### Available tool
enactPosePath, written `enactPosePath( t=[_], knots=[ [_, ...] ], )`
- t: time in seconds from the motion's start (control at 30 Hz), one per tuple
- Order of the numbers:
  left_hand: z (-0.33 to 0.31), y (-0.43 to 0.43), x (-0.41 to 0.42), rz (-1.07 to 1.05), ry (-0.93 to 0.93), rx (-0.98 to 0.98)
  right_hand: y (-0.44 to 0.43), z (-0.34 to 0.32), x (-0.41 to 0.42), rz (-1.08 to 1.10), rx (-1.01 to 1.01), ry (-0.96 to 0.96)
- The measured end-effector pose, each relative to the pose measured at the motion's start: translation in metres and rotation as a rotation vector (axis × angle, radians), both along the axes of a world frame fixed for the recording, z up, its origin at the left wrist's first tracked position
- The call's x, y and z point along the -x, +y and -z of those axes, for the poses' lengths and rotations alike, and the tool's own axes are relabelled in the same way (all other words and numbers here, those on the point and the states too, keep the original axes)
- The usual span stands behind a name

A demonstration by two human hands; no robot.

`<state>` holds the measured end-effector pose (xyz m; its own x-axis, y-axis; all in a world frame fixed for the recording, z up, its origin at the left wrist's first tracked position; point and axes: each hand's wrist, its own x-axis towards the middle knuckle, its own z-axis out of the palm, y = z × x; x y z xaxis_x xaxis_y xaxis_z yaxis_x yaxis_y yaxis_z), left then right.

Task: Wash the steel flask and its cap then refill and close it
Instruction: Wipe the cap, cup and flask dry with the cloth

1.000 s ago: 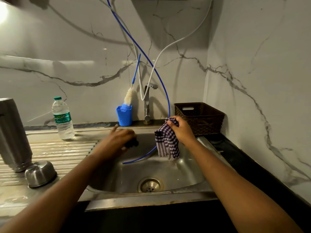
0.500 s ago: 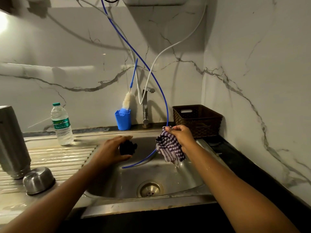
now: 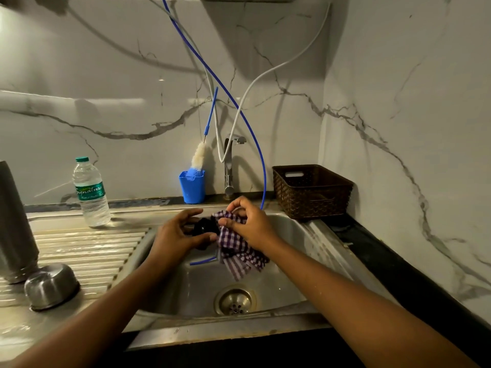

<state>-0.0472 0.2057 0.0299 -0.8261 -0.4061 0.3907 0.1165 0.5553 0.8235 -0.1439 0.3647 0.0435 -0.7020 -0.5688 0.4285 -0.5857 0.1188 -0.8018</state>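
The stainless steel sink basin (image 3: 292,261) lies open beneath both my hands, so anything I lose drops onto its wet floor near the round drain strainer (image 3: 235,301). The tall brushed-steel flask (image 3: 14,224) stands at the far left of the ribbed steel draining board (image 3: 87,248), well apart from me. I think it is safe unless my left elbow swings back into it. The domed steel outer cap (image 3: 50,285) sits mouth-down just beside the flask's base, on wet ridges where a nudge could send it sliding.

My right hand (image 3: 249,224) is bunched on the purple-and-white checked cloth (image 3: 239,253), pinching a fold against the small black round stopper (image 3: 206,229). The cloth's loose tail hangs into the basin near the end of the thin blue tube (image 3: 263,166). I cannot tell whether they touch, but a snag there could tug the cloth off its work.

My left hand (image 3: 175,235) curls round the stopper, fingertips on its edge. It is small and probably slick, so rubbing too hard could twist it out of that light hold.
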Motion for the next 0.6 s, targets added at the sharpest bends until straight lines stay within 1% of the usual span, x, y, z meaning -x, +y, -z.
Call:
enactPosePath(
  t=[0.07,0.1,0.17,0.2,0.23,0.27,0.33,0.47,0.53,0.6],
  knots=[
    [-0.003,-0.004,-0.002,0.023,0.073,-0.211,0.001,0.001,0.003,0.013,-0.072,0.015],
    [-0.004,-0.005,-0.002,0.062,0.116,-0.314,0.001,0.004,0.005,0.039,-0.062,-0.023],
    [-0.005,0.000,-0.001,0.183,0.177,-0.513,0.000,0.010,0.009,0.090,0.042,-0.212],
    [-0.003,0.004,0.000,0.239,0.184,-0.560,-0.003,0.012,0.010,0.094,0.108,-0.333],
    [-0.002,0.008,0.001,0.277,0.184,-0.560,-0.006,0.013,0.010,0.076,0.160,-0.439],
    [0.000,0.012,0.002,0.286,0.175,-0.499,-0.010,0.014,0.008,0.045,0.197,-0.524],
    [0.002,0.016,0.002,0.281,0.185,-0.396,-0.013,0.013,0.003,-0.011,0.247,-0.631],
    [0.000,0.008,-0.006,0.159,0.152,-0.246,-0.004,-0.003,0.006,-0.017,0.386,-0.706],
    [-0.005,0.007,-0.010,0.108,0.154,-0.229,0.003,-0.014,0.011,-0.021,0.466,-0.720],
    [-0.016,0.009,-0.014,0.057,0.170,-0.195,0.008,-0.017,0.013,0.007,0.457,-0.745]
  ],
)
